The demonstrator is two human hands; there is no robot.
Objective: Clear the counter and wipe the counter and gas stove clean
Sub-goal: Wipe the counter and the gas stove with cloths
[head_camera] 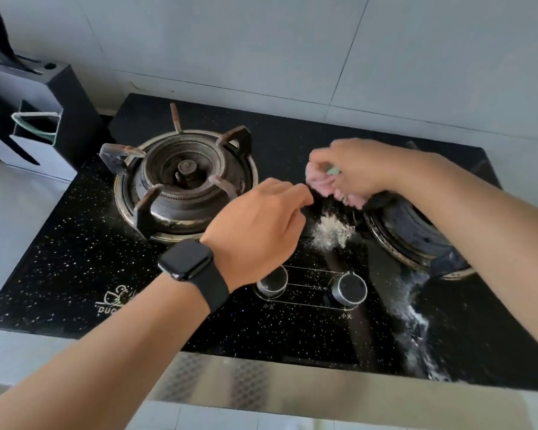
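A black speckled glass gas stove (75,243) fills the view. My right hand (357,169) grips a bunched pink cloth (320,181) above the stove's middle, by the right burner (410,237), which my right forearm partly hides. My left hand (258,225), a black watch on its wrist, hovers just left of the cloth with its fingertips pinched at the cloth's edge. A pile of white powder (331,231) lies on the glass under both hands. A smear of white powder (416,324) runs down the right front of the stove.
The left burner (184,184) has a rusty pan support. Two knobs (348,288) sit at the stove's front middle. A dark knife block (38,119) stands on the grey counter (10,212) at the left. A tiled wall rises behind; a steel counter edge (292,386) runs in front.
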